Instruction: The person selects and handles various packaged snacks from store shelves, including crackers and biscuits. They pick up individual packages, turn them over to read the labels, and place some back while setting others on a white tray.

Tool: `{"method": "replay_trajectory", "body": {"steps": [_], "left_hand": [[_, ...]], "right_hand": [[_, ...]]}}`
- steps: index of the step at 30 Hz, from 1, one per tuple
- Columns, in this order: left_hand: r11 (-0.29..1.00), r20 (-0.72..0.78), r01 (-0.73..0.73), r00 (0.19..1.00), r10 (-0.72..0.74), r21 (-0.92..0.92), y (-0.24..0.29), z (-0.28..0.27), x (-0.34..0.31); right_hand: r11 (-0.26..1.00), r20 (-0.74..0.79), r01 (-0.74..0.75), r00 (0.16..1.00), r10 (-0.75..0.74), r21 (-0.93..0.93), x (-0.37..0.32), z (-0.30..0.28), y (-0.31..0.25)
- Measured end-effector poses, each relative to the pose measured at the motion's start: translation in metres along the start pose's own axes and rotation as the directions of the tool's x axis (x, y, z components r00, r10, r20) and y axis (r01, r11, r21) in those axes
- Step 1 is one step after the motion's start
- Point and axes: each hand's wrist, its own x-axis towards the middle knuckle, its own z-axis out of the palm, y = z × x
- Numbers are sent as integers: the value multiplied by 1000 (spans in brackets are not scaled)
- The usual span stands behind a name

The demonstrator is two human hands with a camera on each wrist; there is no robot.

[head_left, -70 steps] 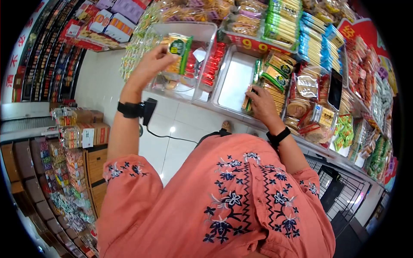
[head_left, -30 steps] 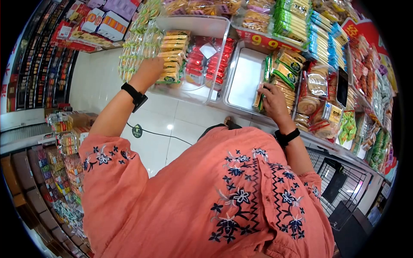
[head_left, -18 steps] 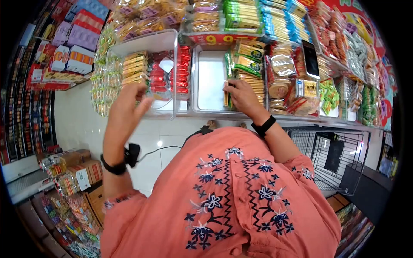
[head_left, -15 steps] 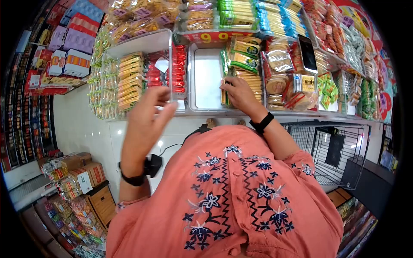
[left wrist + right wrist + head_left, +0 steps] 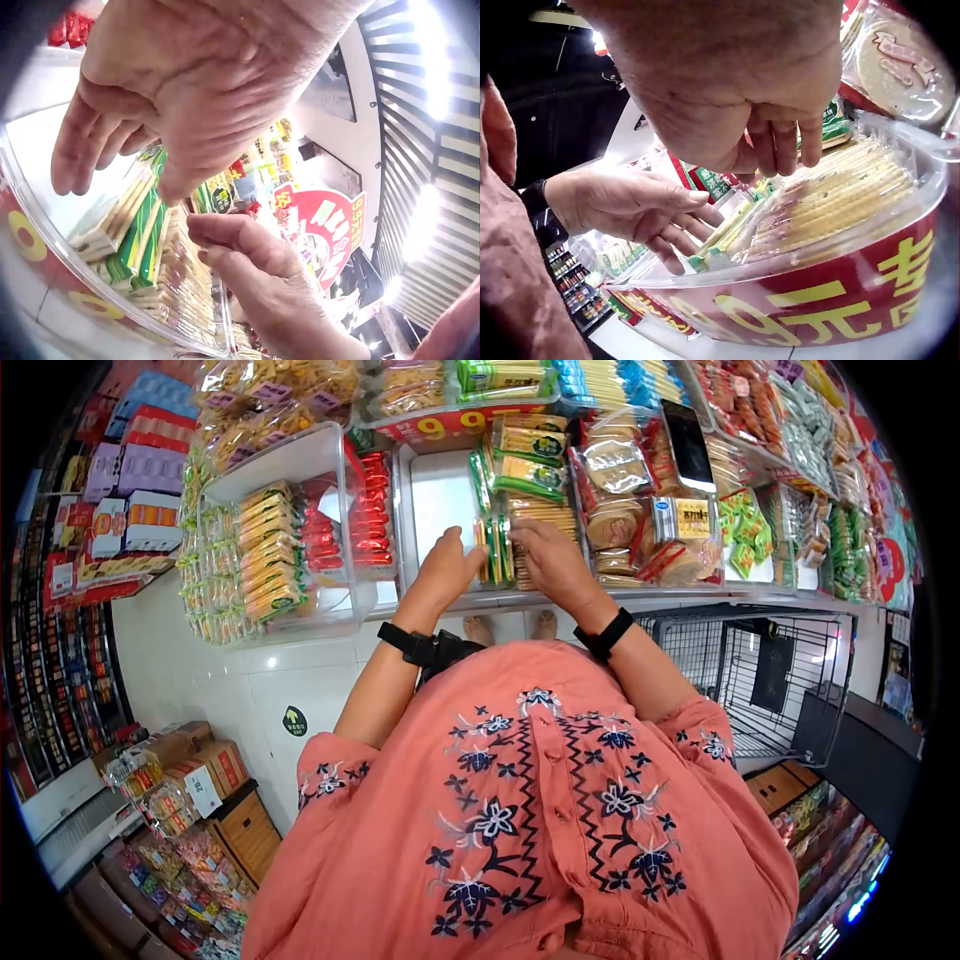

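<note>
I see glossy, clear plastic wrap on the crackers (image 5: 545,515), a smooth plastic bin (image 5: 432,490) and a matt cloth shirt (image 5: 540,790).

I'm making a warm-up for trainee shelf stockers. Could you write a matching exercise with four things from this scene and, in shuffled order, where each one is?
Things
1. Left hand
2. Phone
3. Wire cart
4. Red-wrapped packs

Places
A. On the floor, at the person's right
B. Beside the left side of the upright green-and-yellow packs
C. Left of the tray with a bare white bottom
D. Among the snacks, right of the round crackers

Pairs: 1-B, 2-D, 3-A, 4-C
</note>
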Motion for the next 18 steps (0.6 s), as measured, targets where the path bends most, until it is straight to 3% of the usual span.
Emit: {"method": "replay_trajectory", "body": {"steps": [3,10,14,15,18], "left_hand": [[981,-64,49,996,-62,-189,-22,17,15],[999,-198,-14,980,6,-41,-22,11,55],[998,-191,-5,982,-7,-61,-19,17,80],[989,-150,50,986,-71,-136,-13,17,82],[989,-119,92,987,-106,-120,-9,18,92]], "right_hand": [[999,23,-41,999,41,25,-5,-3,4],[998,39,-53,998,52,38,-12,-9,3],[999,60,-38,998,36,29,-12,-9,9],[998,81,-50,996,48,26,-12,-9,9],[998,80,-66,995,65,6,-11,-7,10]]}}
